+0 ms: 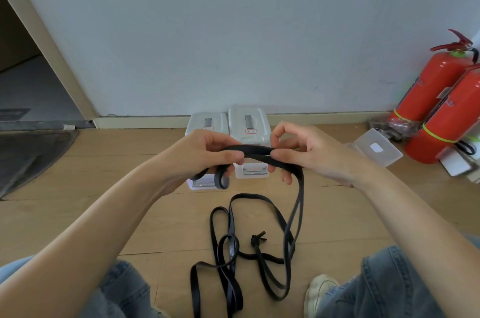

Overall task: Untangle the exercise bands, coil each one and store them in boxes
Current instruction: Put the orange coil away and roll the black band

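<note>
A flat black exercise band point(255, 149) stretches between my two hands above the wooden floor. My left hand point(207, 155) pinches one end, and a small loop of band hangs below its fingers. My right hand point(306, 151) pinches the band a little to the right, and two strands drop from it to the floor. More black band point(228, 247) lies in loose tangled loops on the floor between my knees, with a knotted black cord point(257, 239) among them. Two white lidded boxes point(248, 123) stand side by side against the wall behind my hands, both closed.
Two red fire extinguishers point(431, 99) lean at the right wall. A clear plastic lid or case point(376, 150) lies near them. A dark mat point(28, 156) lies at the left by a doorway. My knees in jeans and a light shoe point(319, 291) frame the floor space.
</note>
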